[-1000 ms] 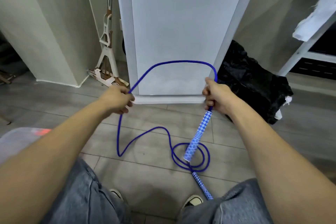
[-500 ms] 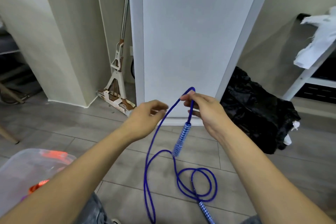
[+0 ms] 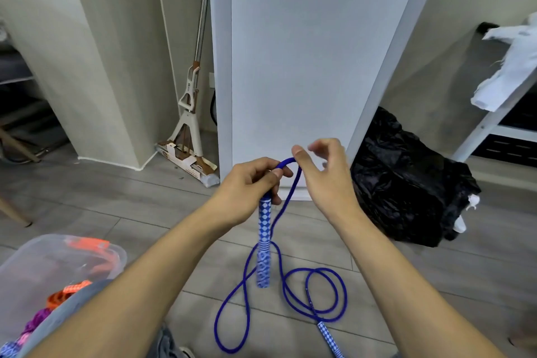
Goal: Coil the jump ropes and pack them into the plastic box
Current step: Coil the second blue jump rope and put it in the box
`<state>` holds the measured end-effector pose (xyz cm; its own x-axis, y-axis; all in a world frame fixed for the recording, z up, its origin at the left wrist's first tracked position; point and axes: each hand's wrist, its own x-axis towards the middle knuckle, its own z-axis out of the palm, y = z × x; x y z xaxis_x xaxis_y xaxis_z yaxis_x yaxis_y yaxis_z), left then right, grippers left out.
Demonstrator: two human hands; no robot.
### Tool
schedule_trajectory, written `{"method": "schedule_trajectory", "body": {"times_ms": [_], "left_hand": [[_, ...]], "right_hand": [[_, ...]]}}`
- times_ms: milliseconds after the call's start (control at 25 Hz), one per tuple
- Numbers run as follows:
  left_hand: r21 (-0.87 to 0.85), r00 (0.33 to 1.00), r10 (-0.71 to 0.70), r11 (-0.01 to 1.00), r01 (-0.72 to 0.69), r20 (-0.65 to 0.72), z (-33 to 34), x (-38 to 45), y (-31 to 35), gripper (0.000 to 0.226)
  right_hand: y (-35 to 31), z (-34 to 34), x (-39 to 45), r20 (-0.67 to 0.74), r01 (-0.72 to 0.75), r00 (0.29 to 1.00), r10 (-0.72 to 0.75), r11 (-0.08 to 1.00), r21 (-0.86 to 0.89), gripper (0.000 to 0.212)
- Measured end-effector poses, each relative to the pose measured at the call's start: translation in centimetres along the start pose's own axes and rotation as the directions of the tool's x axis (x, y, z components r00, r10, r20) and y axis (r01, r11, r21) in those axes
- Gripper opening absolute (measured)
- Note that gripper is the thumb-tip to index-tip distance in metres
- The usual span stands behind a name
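Above grey wood-look floor (image 3: 87, 206), left hand (image 3: 247, 186) gripping top of blue-and-white checkered handle (image 3: 265, 244), handle hanging straight down. Right hand (image 3: 322, 171) hovering just beside, fingers loosely spread, thumb touching bend of blue braided rope (image 3: 286, 203). Rope trailing down, lying in loose round loops on floor, ending at second checkered handle (image 3: 329, 340). Clear plastic box (image 3: 26, 267) sitting lower left, orange and purple ropes (image 3: 64, 295) lying inside. No readable writing showing.
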<state>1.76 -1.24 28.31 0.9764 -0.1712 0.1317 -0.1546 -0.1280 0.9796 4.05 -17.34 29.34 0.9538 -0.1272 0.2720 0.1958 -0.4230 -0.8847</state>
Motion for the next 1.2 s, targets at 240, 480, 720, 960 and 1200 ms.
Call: {"method": "schedule_trajectory", "body": {"times_ms": [240,480,720,960,1200], "left_hand": [[-0.142,0.942,-0.038,0.99,-0.01,-0.332,-3.3,1.2,0.0,0.024],[-0.34,0.805,-0.245,0.939,0.058,-0.541,-6.5,2.1,-0.9,0.024],[-0.38,0.855,-0.357,0.901,0.209,-0.376,-5.0,2.0,-0.7,0.028],[-0.063,0.961,-0.27,0.962,0.266,-0.058,-0.4,0.4,-0.1,0.034],[-0.199,0.95,-0.307,0.936,0.289,-0.063,0.3,0.2,0.0,0.03]], "right_hand": [[1.1,-1.2,-1.3,0.41,-0.141,0.91,0.066,0.978,0.157,0.03],[1.3,-5.0,0.5,0.316,-0.091,0.936,0.155,0.974,-0.209,0.04],[0.7,-5.5,1.4,0.197,-0.103,0.975,0.099,0.995,0.009,0.029],[-0.8,0.1,-1.3,0.15,0.119,0.984,-0.094,0.979,-0.168,0.021],[-1.9,1.2,-2.9,0.331,0.289,0.934,-0.136,0.831,-0.476,0.033]]}}
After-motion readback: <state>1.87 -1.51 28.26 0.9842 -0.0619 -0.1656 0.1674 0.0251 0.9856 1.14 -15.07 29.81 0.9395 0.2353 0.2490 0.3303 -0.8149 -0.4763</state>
